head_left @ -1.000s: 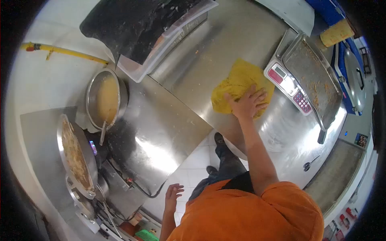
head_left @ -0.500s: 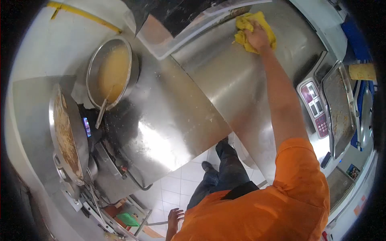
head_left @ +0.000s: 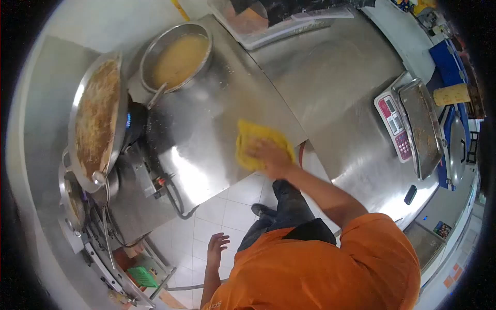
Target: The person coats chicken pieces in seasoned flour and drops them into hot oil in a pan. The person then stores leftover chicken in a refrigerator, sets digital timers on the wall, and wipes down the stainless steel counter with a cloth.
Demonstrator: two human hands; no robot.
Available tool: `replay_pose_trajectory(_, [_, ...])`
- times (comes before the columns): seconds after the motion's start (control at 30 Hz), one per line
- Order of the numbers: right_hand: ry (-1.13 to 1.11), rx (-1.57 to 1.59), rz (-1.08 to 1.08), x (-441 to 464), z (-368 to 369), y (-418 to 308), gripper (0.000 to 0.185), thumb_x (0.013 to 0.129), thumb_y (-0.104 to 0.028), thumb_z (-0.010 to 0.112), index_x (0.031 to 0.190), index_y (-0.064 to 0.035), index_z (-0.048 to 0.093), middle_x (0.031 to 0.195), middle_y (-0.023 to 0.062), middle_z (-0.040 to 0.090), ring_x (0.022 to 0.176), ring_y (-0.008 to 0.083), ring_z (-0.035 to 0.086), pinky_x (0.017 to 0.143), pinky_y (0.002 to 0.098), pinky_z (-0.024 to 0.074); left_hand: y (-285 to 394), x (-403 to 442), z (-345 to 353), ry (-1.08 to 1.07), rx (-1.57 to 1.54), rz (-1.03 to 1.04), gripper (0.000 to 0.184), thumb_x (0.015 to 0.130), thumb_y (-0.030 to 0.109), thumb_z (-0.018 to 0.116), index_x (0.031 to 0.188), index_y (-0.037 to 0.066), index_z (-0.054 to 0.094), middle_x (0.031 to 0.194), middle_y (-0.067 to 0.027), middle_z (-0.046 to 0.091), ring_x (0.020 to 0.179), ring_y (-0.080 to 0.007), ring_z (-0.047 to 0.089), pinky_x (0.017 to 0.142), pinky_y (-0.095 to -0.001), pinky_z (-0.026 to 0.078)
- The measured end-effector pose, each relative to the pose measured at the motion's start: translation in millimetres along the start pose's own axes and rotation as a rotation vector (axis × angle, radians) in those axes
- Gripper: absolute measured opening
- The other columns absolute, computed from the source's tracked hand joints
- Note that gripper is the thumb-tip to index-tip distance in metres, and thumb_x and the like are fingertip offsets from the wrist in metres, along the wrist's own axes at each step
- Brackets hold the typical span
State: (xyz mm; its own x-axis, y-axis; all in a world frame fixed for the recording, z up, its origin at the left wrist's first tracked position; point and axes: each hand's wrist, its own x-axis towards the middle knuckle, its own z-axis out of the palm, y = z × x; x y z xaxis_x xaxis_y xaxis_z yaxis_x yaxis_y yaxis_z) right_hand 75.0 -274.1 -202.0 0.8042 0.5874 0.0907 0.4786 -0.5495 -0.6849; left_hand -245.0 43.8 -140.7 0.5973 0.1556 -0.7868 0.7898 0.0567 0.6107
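Observation:
Under my right hand (head_left: 268, 156) is a crumpled yellow cloth (head_left: 248, 136), pressed against the steel worktop (head_left: 222, 124) near its front edge. Motion blurs the cloth and the fingers a little. My left hand (head_left: 217, 245) hangs low beside my body, above the tiled floor; it is empty, its fingers loosely bent and apart. Left of the cloth, a metal bowl (head_left: 202, 63) of yellowish liquid stands on the worktop, with a utensil handle (head_left: 157, 96) leaning out over its rim.
A large pan (head_left: 98, 119) with a browned inside sits over a burner with a blue flame (head_left: 128, 120). A hose (head_left: 178, 204) curves at the front edge. At right stand a digital scale (head_left: 393, 124) and a metal tray (head_left: 421, 129). A clear plastic container (head_left: 289, 33) sits at the back.
My right hand has brought the yellow cloth from the far back of the right worktop to the front edge of the left one. My left hand has risen slightly. The view has shifted.

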Motion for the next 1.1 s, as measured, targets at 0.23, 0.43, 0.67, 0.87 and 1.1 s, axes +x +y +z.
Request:
replay_pose_trajectory(0.23, [-0.45,1.527,0.661,-59.2,203.8,-144.6,0.045,0.091,-0.023,0.058,0.132,-0.0053,0.054,0.136,0.0122,0.056,0.127,0.0267,0.053,0.11,0.0419,0.0395,-117.1,-42.3,-67.3,0.096,-0.091,0.0,0.041,0.101,0.039,0.046,0.128,0.01,0.054,0.118,-0.0115,0.068,0.103,-0.0234,0.066,0.084,-0.0389,0.05])
replay_pose_trajectory(0.43, [-0.166,2.182,0.713,-84.3,147.5,-162.0,0.049,0.091,-0.021,0.056,0.137,-0.0059,0.049,0.137,0.0111,0.055,0.13,0.0264,0.051,0.115,0.0445,0.0366,-351.9,-61.1,-168.9,0.17,-0.524,-0.297,0.034,0.1,0.036,0.052,0.123,0.011,0.055,0.116,-0.0116,0.068,0.102,-0.0256,0.067,0.08,-0.0447,0.051])
replay_pose_trajectory(0.67, [0.403,0.596,0.647,-79.3,6.9,-85.0,0.053,0.099,-0.036,0.056,0.139,-0.0015,0.048,0.141,0.0151,0.051,0.133,0.0282,0.046,0.112,0.0427,0.0348,-424.7,-85.2,-161.8,0.122,0.172,-0.084,0.037,0.095,0.036,0.06,0.118,0.006,0.058,0.107,-0.0147,0.068,0.1,-0.029,0.068,0.076,-0.0468,0.056])
replay_pose_trajectory(0.87, [0.151,-0.572,0.822,52.5,-36.3,47.8,0.078,0.1,-0.056,0.038,0.147,0.0057,0.04,0.157,0.0271,0.031,0.15,0.0393,0.018,0.122,0.0499,0.0031,-354.9,-52.7,-143.6,0.172,-0.344,-0.371,0.043,0.099,0.044,0.055,0.126,0.011,0.055,0.114,-0.0133,0.069,0.1,-0.0255,0.068,0.076,-0.0439,0.053])
replay_pose_trajectory(1.1, [0.339,-0.535,0.432,267.3,-26.0,139.1,0.072,0.095,-0.045,0.052,0.142,0.0087,0.045,0.153,0.0252,0.038,0.145,0.0402,0.028,0.12,0.0506,0.0132,-106.0,-56.9,-82.8,0.274,-0.242,-0.233,0.048,0.1,0.049,0.05,0.13,0.012,0.052,0.12,-0.0113,0.068,0.104,-0.0246,0.066,0.082,-0.0391,0.049])
